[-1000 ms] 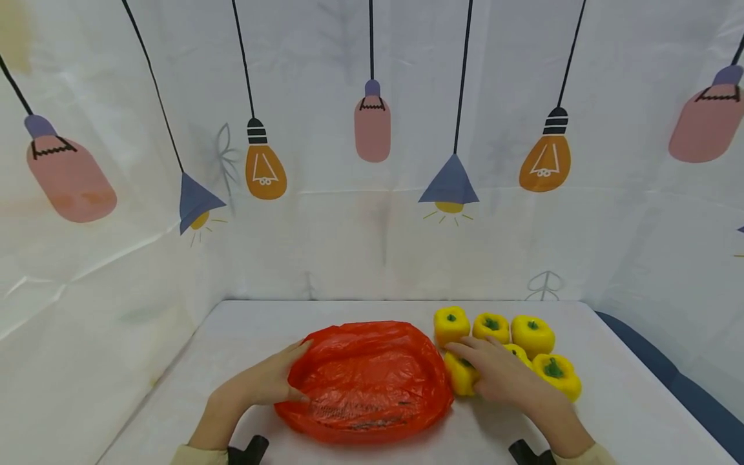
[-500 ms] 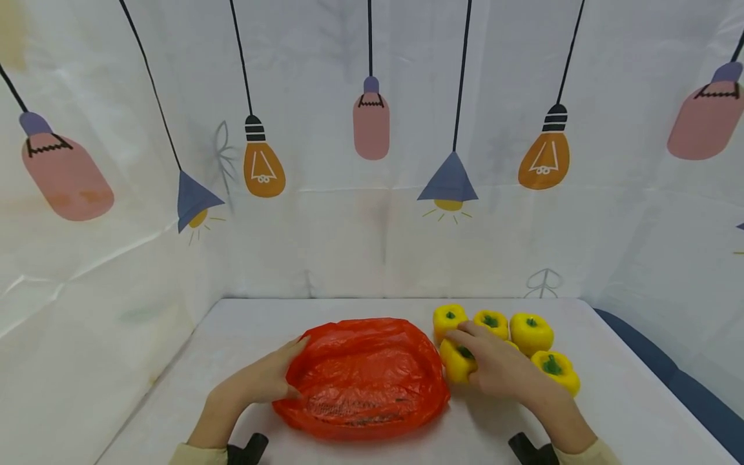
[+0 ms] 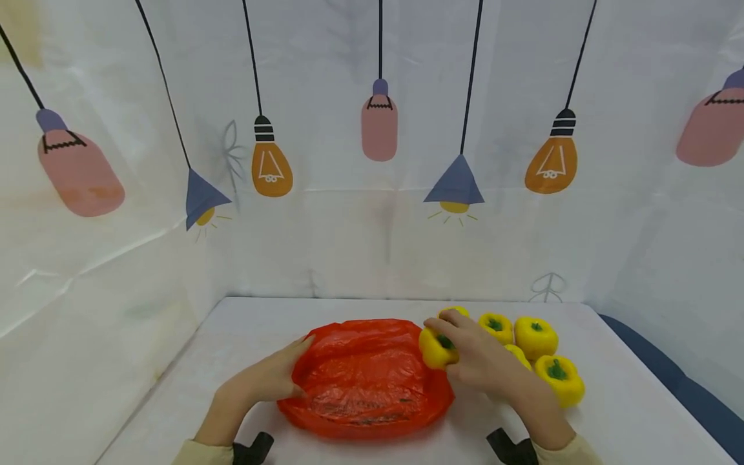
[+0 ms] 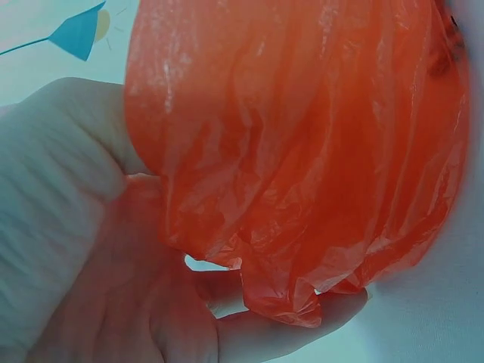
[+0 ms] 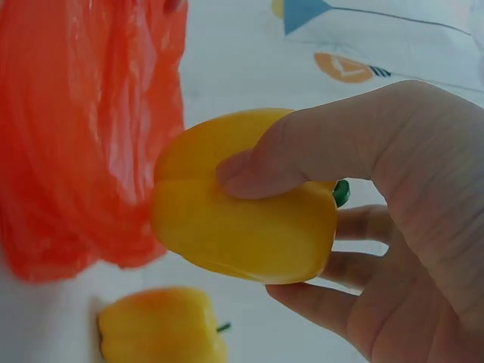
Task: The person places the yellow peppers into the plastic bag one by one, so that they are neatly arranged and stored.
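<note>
A red plastic bag [image 3: 372,381] lies spread on the white table in the head view. My left hand [image 3: 264,378] holds its left side, and in the left wrist view the thin plastic [image 4: 302,151] hides part of the thumb and fingers. My right hand [image 3: 479,352] grips a yellow bell pepper [image 3: 433,349] at the bag's upper right edge. In the right wrist view the thumb presses on one side of this bell pepper [image 5: 242,219], with fingers behind it and its green stem towards the palm. Whether the pepper touches the bag I cannot tell.
Several more yellow bell peppers [image 3: 536,337] stand on the right part of the white table [image 3: 616,387], one partly hidden behind my right hand. A printed curtain [image 3: 349,245] with drawn lamps hangs behind the table. Something dark blue [image 3: 668,374] is beside the right edge.
My right hand has taken the nearest left bell pepper off the table and carried it left to the bag's right edge. The left hand keeps its place on the bag.
</note>
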A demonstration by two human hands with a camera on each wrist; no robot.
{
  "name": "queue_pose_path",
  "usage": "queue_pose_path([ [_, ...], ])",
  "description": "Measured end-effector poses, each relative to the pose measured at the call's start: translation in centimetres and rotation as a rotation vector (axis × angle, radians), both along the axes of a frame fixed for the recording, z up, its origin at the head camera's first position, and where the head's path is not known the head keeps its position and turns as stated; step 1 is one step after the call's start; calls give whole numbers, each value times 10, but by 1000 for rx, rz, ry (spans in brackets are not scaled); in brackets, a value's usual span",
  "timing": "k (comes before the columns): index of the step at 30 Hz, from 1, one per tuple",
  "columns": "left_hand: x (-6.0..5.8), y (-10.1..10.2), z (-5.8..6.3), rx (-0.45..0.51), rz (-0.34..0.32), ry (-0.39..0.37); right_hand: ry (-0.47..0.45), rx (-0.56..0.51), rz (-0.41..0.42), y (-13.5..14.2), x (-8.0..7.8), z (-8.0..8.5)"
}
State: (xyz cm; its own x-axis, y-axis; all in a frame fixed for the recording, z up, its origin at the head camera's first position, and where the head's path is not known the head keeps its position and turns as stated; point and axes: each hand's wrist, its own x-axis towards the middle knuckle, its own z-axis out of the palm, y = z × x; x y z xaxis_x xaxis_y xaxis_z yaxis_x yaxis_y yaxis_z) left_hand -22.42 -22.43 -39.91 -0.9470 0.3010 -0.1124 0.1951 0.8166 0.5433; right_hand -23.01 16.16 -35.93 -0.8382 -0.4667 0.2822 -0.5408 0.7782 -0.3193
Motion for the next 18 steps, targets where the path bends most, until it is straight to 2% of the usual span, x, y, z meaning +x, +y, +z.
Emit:
queue_pose_path([
  [5,0,3,0,7,4,-6,-17,-23,79,-24,-3,-1],
  [14,1,6,0,-1,7,-3,-6,-49,214,-74,-15,-13],
  [18,0,8,0,-8,17,-10,-25,-58,233,-93,-19,-19],
])
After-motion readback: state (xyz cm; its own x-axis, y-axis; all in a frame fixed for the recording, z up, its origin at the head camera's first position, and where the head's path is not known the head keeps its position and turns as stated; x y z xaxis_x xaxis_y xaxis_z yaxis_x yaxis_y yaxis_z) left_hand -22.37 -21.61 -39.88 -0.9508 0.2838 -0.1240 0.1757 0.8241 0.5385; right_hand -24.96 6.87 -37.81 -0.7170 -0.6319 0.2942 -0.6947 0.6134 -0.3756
